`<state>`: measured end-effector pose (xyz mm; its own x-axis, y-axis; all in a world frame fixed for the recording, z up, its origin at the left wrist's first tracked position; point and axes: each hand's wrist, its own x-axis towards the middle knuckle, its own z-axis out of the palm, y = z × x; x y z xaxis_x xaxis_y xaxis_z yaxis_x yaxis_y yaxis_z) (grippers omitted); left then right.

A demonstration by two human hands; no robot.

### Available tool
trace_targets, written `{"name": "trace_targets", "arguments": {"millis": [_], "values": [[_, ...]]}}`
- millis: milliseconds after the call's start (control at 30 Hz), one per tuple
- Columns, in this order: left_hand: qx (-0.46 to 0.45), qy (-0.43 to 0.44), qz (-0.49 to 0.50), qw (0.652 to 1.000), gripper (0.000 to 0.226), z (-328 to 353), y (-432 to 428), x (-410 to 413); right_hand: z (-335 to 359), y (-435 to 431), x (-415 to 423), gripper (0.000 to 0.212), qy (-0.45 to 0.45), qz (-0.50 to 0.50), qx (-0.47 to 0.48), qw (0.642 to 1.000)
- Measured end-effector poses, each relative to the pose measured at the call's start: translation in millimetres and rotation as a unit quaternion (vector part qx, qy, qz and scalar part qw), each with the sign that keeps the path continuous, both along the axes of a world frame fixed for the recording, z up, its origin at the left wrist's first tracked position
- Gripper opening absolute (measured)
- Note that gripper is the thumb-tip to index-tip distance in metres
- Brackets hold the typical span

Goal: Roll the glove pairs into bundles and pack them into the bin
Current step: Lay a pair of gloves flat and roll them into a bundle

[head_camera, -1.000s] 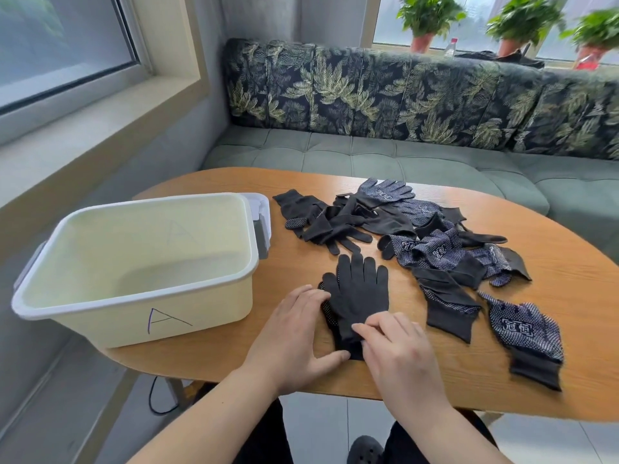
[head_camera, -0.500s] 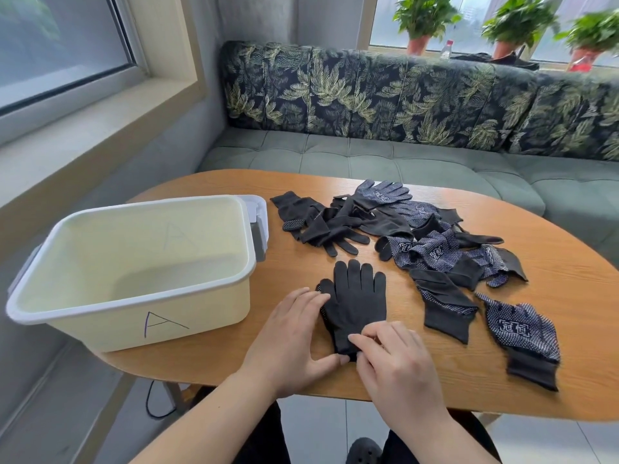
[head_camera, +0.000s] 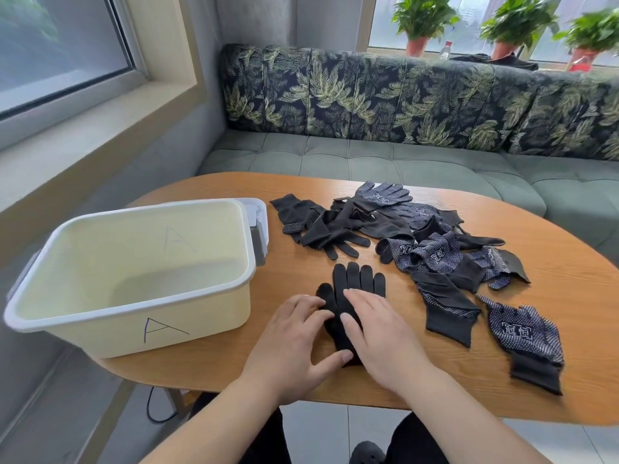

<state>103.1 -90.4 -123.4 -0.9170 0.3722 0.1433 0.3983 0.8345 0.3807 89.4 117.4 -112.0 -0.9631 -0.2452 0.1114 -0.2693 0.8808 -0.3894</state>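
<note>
Head view: both hands lie flat on a black glove point(head_camera: 355, 282)

The black glove lies flat on the tabletop point(head_camera: 569, 296), near its front edge and just to the right of the bin point(head_camera: 207, 326). Its fingers point away from the person. You cannot tell if a second glove lies under it.

The left hand point(head_camera: 294, 343) is spread out, not gripping. Its fingers rest on the left side of the glove, and its thumb touches the cuff end. The right hand point(head_camera: 385, 336) is flat too. Its palm and straight fingers press down on the middle of the glove.

The bin is pale yellow with a white rim. It has a letter A drawn on its front wall. It sits at the left end of the tabletop.

Behind the glove is a pile point(head_camera: 385, 226) of more gloves, some plain black and some with white dots. One dotted glove point(head_camera: 526, 333) lies alone at the right, apart from the hands.

A green sofa point(head_camera: 402, 155) with a leaf-print back stands behind the tabletop. Potted plants point(head_camera: 423, 18) sit on the sill above it.
</note>
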Motion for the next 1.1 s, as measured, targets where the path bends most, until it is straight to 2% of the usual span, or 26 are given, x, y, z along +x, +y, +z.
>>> {"name": "trace_targets", "arguments": {"millis": [67, 133, 200, 300, 433, 533, 667, 833, 967, 1033, 1100], "values": [[-0.002, -0.007, 0.004, 1.0, 0.075, 0, 1, 0, 1, -6, -12, 0.076, 0.01, -0.021, 0.058, 0.998], [-0.006, -0.009, 0.005, 1.0, 0.07, 2, 1, -1, 7, -15, -24, 0.068, 0.03, -0.048, 0.075, 0.996], [-0.005, -0.01, 0.005, 1.0, 0.066, 3, 1, -1, 9, -24, -37, 0.062, -0.002, -0.046, 0.082, 0.996], [0.0, -0.011, 0.003, 1.0, 0.062, 2, 1, -1, -1, -29, -46, 0.068, -0.064, -0.024, 0.13, 0.989], [0.015, -0.01, 0.013, 1.0, 0.053, 1, 0, -1, -11, -27, -48, 0.076, -0.032, -0.05, 0.139, 0.989], [0.021, -0.012, 0.007, 1.0, 0.058, -1, -1, -2, -17, -28, -49, 0.092, -0.036, -0.064, 0.14, 0.987], [0.029, -0.005, -0.009, 1.0, 0.062, -4, -1, -4, -23, -28, -51, 0.092, -0.04, -0.067, 0.146, 0.986], [0.024, -0.014, 0.011, 1.0, 0.065, -5, 0, -4, -23, -26, -45, 0.088, -0.035, -0.068, 0.12, 0.99], [-0.006, -0.008, 0.019, 1.0, 0.069, -6, 0, -4, -16, -12, -34, 0.071, -0.02, -0.028, 0.008, 0.999], [-0.022, -0.004, 0.021, 1.0, 0.073, -6, 1, -5, -15, 2, -24, 0.061, 0.007, -0.01, 0.006, 1.0], [-0.037, 0.001, 0.026, 0.999, 0.077, -6, 3, -5, -15, 16, -11, 0.064, 0.009, -0.005, 0.025, 1.0]]}}
